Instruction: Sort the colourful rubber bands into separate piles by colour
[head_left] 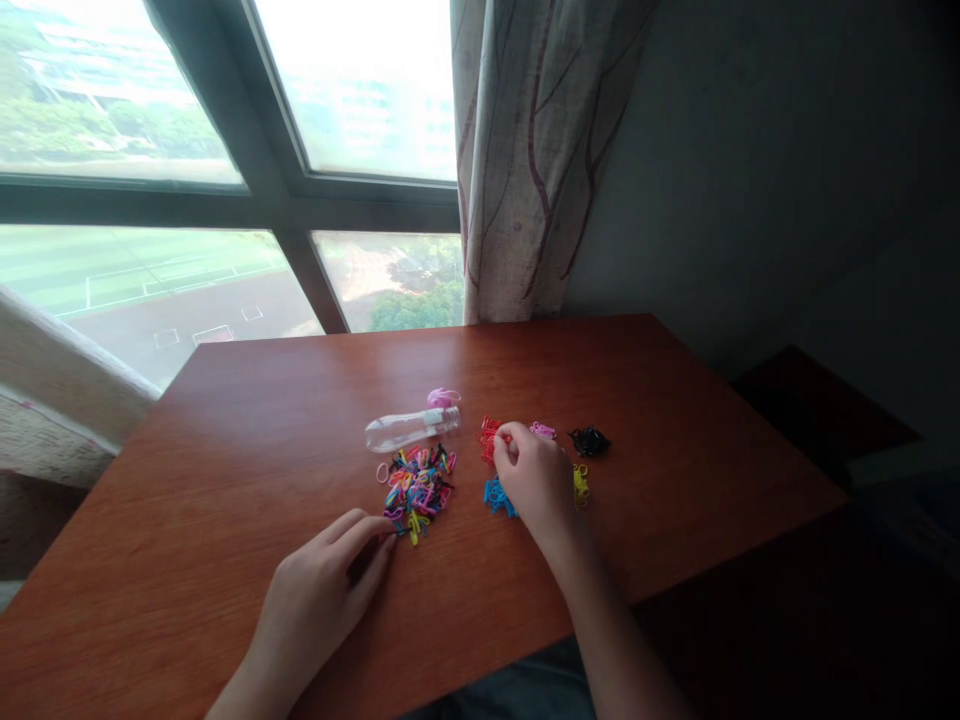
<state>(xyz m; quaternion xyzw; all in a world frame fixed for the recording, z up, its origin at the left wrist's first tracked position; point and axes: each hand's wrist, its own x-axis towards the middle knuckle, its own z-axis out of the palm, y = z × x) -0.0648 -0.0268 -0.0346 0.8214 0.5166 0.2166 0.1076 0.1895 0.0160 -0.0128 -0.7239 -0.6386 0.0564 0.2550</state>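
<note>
A heap of small mixed-colour rubber bands (418, 485) lies in the middle of the table. My left hand (326, 575) rests at its near-left edge, thumb and forefinger pinched at a dark rubber band. Over the sorted groups is my right hand (536, 480), its fingertips closed at the red rubber bands (490, 440); whatever they hold is hidden. Blue rubber bands (497, 496) lie below those fingers. Partly covered by the hand are pink rubber bands (543, 431) behind it and yellow rubber bands (581, 486) to its right. A black bunch of rubber bands (590, 441) sits farther right.
Behind the mixed heap a clear plastic bottle (405, 430) lies on its side, with a pink object (442, 397) beyond its neck. The brown wooden table (247, 450) reaches to the window (277, 200) and a patterned curtain (517, 160).
</note>
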